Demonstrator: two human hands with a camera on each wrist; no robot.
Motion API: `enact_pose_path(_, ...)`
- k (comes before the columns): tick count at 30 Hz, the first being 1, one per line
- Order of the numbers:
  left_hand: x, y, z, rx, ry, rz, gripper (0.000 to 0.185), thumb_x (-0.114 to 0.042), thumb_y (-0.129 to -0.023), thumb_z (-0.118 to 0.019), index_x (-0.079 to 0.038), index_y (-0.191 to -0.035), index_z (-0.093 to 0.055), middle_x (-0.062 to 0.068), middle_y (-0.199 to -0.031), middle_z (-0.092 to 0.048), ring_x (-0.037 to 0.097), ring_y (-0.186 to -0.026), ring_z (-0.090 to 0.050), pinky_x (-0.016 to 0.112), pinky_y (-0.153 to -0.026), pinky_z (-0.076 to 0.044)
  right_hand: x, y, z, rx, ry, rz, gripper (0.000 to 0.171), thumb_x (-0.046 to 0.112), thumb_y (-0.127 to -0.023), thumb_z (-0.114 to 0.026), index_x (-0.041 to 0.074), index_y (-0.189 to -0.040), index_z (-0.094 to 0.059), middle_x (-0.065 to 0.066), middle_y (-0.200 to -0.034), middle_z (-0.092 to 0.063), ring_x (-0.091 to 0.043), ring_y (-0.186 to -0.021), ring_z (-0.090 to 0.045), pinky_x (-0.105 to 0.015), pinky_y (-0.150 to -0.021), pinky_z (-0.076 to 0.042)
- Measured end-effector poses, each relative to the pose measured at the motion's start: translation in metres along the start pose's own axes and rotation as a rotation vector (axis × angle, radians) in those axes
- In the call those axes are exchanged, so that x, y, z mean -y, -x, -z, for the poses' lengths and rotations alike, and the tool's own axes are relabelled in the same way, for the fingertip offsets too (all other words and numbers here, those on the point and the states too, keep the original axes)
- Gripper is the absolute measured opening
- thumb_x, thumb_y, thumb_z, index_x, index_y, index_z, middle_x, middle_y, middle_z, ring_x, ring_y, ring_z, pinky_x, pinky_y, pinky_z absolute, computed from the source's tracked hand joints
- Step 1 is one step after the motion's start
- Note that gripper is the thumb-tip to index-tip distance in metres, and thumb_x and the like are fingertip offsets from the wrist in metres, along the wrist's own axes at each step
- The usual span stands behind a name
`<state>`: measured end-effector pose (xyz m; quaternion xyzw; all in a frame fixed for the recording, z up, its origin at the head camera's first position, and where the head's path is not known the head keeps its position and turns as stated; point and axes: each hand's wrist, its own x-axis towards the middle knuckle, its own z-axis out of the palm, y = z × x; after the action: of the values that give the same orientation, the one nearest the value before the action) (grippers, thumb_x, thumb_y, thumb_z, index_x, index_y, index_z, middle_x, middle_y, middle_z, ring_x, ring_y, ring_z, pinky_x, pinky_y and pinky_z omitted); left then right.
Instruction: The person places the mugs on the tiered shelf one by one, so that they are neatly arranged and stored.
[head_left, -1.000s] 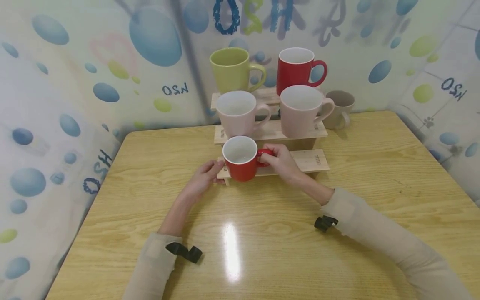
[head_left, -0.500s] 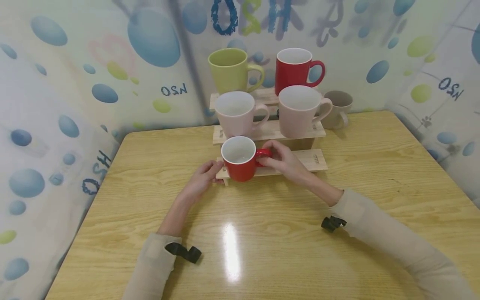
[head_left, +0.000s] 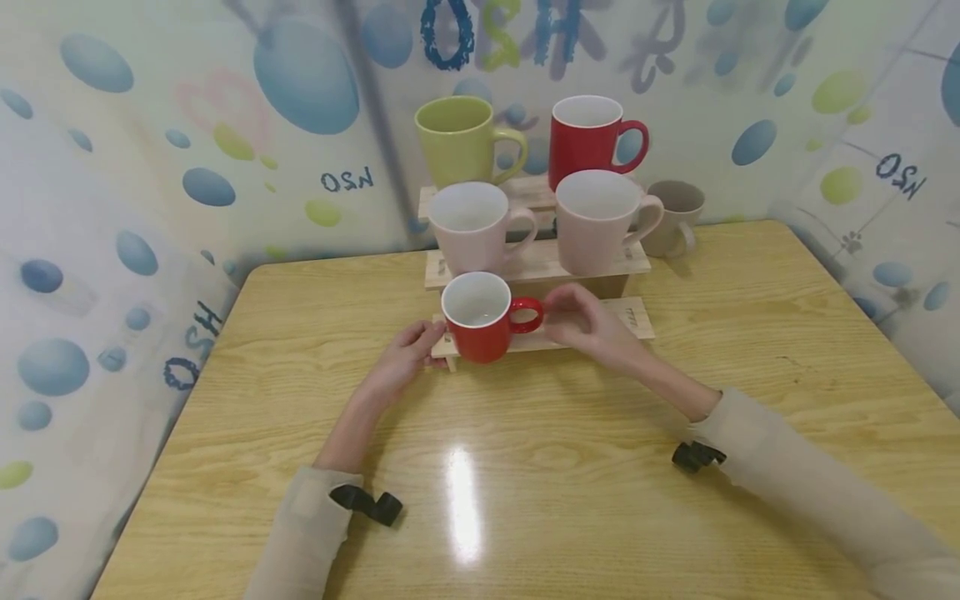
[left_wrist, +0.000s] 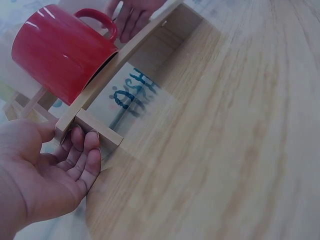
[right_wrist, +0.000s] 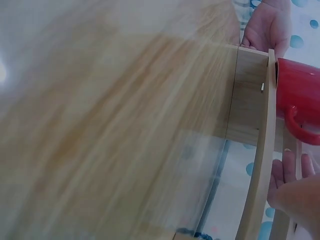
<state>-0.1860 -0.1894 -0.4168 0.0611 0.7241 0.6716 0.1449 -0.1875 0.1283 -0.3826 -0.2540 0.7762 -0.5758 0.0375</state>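
Observation:
A red mug (head_left: 482, 340) with a white inside stands upright on the lowest step of a tiered wooden rack (head_left: 636, 317), at its left end, handle to the right. My left hand (head_left: 405, 354) holds that step's left end. In the left wrist view, the thumb of my left hand (left_wrist: 47, 172) is at the board's end and the fingers curl below it. My right hand (head_left: 596, 329) is just right of the mug's handle, fingers loosely bent, holding nothing. In the right wrist view, the fingers of my right hand (right_wrist: 295, 185) show beside the rack, below the handle.
On the middle step are two pale pink mugs (head_left: 468, 229). The top step bears a yellow-green mug (head_left: 457, 150) and another red mug (head_left: 581, 154). Behind the rack, a grey-brown mug (head_left: 671, 221) stands on the wooden table (head_left: 300, 300) by the patterned backdrop (head_left: 240, 167).
My right hand has let go of the red mug's handle and drawn back to the right. The mug stays on the lowest step, and my left hand keeps its hold on the rack.

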Motion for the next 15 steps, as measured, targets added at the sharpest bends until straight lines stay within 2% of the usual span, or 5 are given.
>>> enact_pose_path(9,-0.001,0.001,0.0,0.004,-0.009,-0.01,0.032,-0.03,-0.109,-0.047,0.001,-0.103,-0.053,0.004,-0.097,-0.057,0.015,-0.092,-0.061,0.031,-0.085,-0.057,-0.004,0.013,0.022,-0.007,0.031,0.019,0.036,-0.002,-0.093,-0.068,-0.006,-0.124,-0.05,-0.019,-0.121,-0.058,-0.032,-0.119,-0.055,-0.043,-0.11,-0.04)
enact_pose_path(15,-0.002,0.0,0.0,0.012,-0.016,-0.009,0.035,-0.029,-0.11,-0.046,0.005,-0.108,-0.052,0.006,-0.102,-0.058,0.016,-0.094,-0.061,0.03,-0.085,-0.057,-0.007,0.025,0.04,-0.019,0.07,0.022,0.034,-0.001,-0.095,-0.067,-0.005,-0.124,-0.05,-0.016,-0.121,-0.057,-0.031,-0.118,-0.054,-0.031,-0.108,-0.041)
